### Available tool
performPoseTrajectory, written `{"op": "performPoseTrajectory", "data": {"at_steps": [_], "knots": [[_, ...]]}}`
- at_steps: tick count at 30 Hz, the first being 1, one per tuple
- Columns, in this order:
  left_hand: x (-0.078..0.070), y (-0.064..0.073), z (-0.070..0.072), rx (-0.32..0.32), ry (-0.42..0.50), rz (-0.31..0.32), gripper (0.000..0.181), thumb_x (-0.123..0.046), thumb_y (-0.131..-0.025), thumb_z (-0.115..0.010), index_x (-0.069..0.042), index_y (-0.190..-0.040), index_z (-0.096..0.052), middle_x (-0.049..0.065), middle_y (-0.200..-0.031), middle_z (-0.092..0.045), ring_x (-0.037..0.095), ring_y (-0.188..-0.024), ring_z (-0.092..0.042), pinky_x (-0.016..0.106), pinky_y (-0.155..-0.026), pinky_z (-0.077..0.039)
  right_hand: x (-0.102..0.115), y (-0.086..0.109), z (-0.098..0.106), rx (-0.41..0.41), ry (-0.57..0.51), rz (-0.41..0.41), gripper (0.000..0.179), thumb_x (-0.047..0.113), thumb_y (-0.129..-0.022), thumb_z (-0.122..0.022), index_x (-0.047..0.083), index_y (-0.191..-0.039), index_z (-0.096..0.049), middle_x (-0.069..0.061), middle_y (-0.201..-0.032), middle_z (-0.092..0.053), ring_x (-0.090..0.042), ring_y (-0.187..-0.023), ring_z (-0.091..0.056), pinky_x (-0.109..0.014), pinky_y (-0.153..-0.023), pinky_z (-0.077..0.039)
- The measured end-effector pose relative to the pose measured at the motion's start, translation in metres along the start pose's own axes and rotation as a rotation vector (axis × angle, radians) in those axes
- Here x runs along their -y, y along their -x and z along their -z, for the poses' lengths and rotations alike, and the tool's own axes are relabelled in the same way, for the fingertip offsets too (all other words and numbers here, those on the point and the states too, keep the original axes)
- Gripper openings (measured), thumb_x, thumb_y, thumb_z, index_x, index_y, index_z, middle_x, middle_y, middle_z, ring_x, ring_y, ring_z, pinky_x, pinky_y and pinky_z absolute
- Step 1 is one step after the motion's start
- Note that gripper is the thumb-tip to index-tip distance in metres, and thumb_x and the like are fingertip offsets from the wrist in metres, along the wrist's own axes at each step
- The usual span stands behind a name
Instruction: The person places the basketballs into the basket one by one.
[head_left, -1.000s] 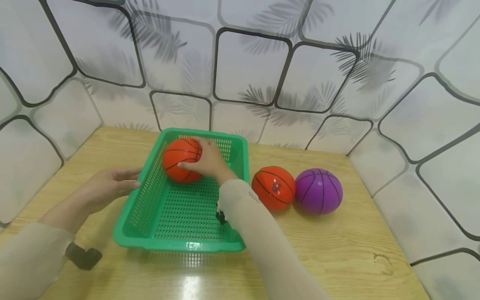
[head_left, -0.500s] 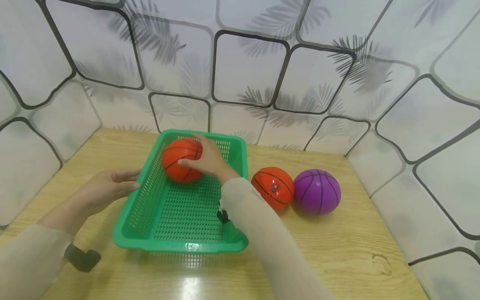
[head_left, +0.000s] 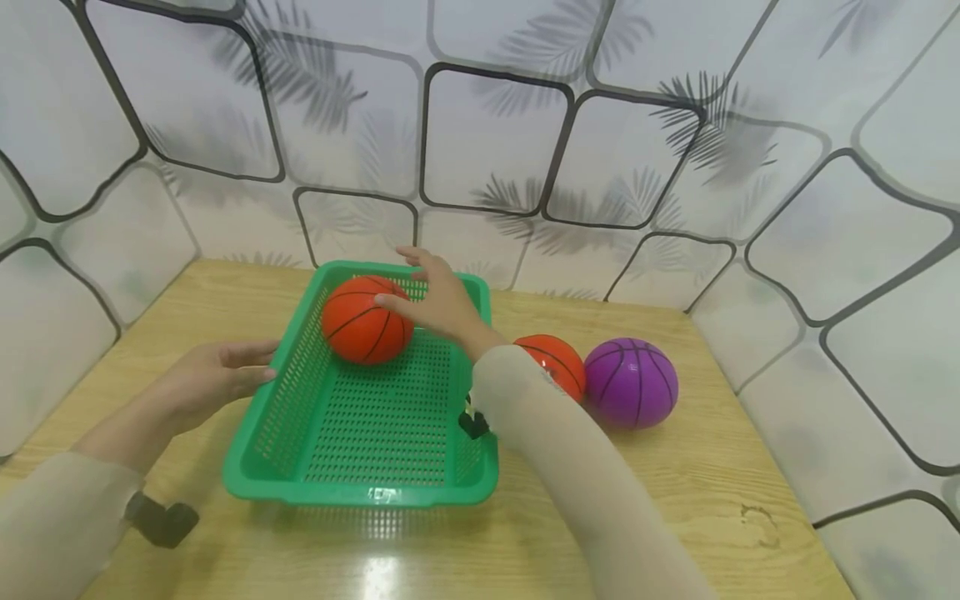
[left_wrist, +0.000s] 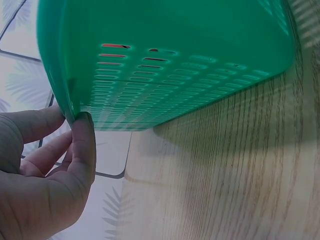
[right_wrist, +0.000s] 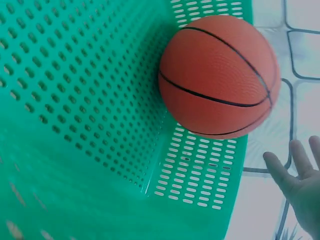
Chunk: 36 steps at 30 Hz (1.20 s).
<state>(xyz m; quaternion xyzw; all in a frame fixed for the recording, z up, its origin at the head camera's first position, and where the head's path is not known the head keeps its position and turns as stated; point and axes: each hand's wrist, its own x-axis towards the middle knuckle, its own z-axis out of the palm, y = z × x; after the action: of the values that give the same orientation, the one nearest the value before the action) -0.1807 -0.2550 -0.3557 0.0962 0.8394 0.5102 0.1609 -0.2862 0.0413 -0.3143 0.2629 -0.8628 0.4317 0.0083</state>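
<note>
A green perforated plastic basket point(head_left: 352, 493) stands on the wooden table. In its far left corner lies an orange-red toy basketball point(head_left: 363, 325) with black lines. My left hand point(head_left: 213, 385) is at the basket's left side; in the left wrist view its thumb and fingertips pinch the green rim point(left_wrist: 52, 65). Above the basket, just right of the ball, hovers my right hand point(head_left: 446, 307) with fingers spread. The right wrist view has this hand point(right_wrist: 305, 195) apart from the ball point(right_wrist: 215, 75), holding nothing.
A second orange-red basketball point(head_left: 561, 360), partly hidden by my right sleeve, sits right of the basket. Beside it is a purple basketball point(head_left: 630, 385). Patterned walls point(head_left: 495, 133) border the table point(head_left: 675, 517) at the back and sides.
My right hand has let go of the orange-red basketball in the basket and lifted up and to the right. The ball stays in the corner. My left hand keeps its place at the rim.
</note>
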Motion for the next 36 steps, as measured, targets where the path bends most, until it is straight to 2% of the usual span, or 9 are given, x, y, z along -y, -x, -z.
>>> {"op": "performPoseTrajectory", "data": {"at_steps": [4,9,19,24,28,32,36], "knots": [[0.0,0.0,0.0,0.002,0.012,0.004,0.065,-0.025,-0.099,-0.054,0.007,-0.147,-0.024,0.027,-0.148,-0.027,0.044,-0.129,-0.036,0.048,-0.104,-0.034,0.0,0.005,0.009,-0.039,-0.035,0.045,0.065,0.037,-0.085,-0.072,0.024,-0.142,-0.044,-0.002,-0.137,-0.048,-0.021,-0.118,-0.052,-0.038,-0.089,-0.052],[0.0,0.001,-0.001,0.001,0.021,0.004,0.065,-0.025,-0.099,-0.054,0.007,-0.146,-0.024,0.027,-0.149,-0.026,0.044,-0.13,-0.035,0.045,-0.103,-0.035,0.002,0.008,0.019,-0.057,-0.085,0.061,0.059,0.033,-0.086,-0.073,0.022,-0.138,-0.049,-0.003,-0.135,-0.051,-0.017,-0.115,-0.055,-0.03,-0.082,-0.055],[0.0,0.001,-0.002,-0.001,0.012,0.013,0.065,-0.026,-0.099,-0.054,0.007,-0.146,-0.026,0.026,-0.148,-0.029,0.044,-0.128,-0.038,0.051,-0.104,-0.033,-0.008,0.019,0.037,-0.062,-0.056,0.11,0.055,0.031,-0.087,-0.071,0.018,-0.137,-0.05,-0.004,-0.132,-0.054,-0.022,-0.113,-0.057,-0.033,-0.086,-0.054],[-0.001,0.001,-0.002,-0.009,-0.002,0.018,0.064,-0.027,-0.099,-0.054,0.006,-0.146,-0.027,0.026,-0.147,-0.031,0.044,-0.127,-0.039,0.053,-0.104,-0.033,-0.015,0.028,0.046,-0.097,-0.059,0.126,0.052,0.028,-0.087,-0.071,0.016,-0.135,-0.052,-0.004,-0.129,-0.056,-0.018,-0.109,-0.059,-0.03,-0.086,-0.054],[0.0,0.001,-0.001,-0.002,0.022,0.024,0.065,-0.027,-0.099,-0.054,0.007,-0.146,-0.025,0.027,-0.148,-0.028,0.045,-0.129,-0.036,0.054,-0.105,-0.031,-0.026,0.035,0.052,-0.125,-0.043,0.144,0.05,0.025,-0.087,-0.071,0.014,-0.132,-0.054,-0.005,-0.127,-0.057,-0.018,-0.106,-0.06,-0.034,-0.086,-0.054],[0.001,0.001,-0.001,0.013,0.047,0.03,0.068,-0.028,-0.098,-0.055,0.006,-0.147,-0.022,0.029,-0.15,-0.022,0.046,-0.131,-0.033,0.056,-0.106,-0.029,-0.039,0.045,0.06,-0.139,-0.046,0.138,0.048,0.023,-0.087,-0.071,0.014,-0.131,-0.054,-0.005,-0.126,-0.058,-0.025,-0.108,-0.059,-0.041,-0.087,-0.053],[0.001,0.001,-0.001,0.014,0.057,0.04,0.069,-0.028,-0.098,-0.055,0.006,-0.148,-0.022,0.03,-0.15,-0.021,0.048,-0.13,-0.032,0.059,-0.106,-0.028,-0.05,0.054,0.068,-0.143,-0.074,0.123,0.05,0.016,-0.087,-0.071,0.008,-0.132,-0.053,-0.012,-0.128,-0.056,-0.034,-0.111,-0.057,-0.051,-0.089,-0.05]]}}
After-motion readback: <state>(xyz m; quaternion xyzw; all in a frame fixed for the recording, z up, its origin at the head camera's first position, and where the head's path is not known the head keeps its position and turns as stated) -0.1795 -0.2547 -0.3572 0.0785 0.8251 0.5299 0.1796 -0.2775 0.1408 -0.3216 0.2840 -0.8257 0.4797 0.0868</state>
